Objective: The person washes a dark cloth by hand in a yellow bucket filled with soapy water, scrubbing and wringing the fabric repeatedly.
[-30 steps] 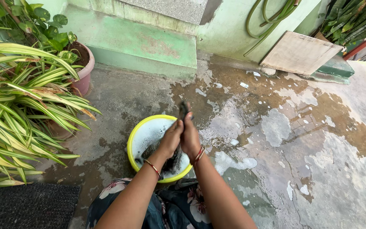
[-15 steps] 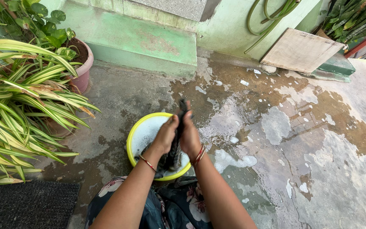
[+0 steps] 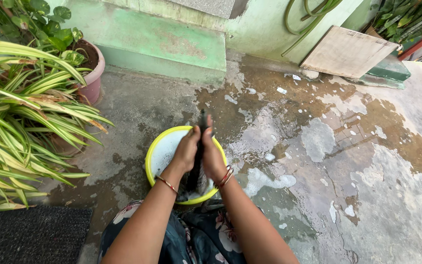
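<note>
We see our left hand (image 3: 187,149) slid forward along dark wet cloth (image 3: 197,168), fingertips now level with right hand (image 3: 212,155) instead of trailing behind. Palms pressed flatter together. Cloth tip (image 3: 203,117) stands straighter above fingers. Both hands shifted slightly left over round yellow plastic basin (image 3: 153,161).

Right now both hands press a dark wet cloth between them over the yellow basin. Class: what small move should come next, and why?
Probably slide the palms against each other once more. The left hand and right hand clamp the dark cloth upright above the yellow basin, its lower end trailing into the soapy water, so suds fall back inside.
</note>
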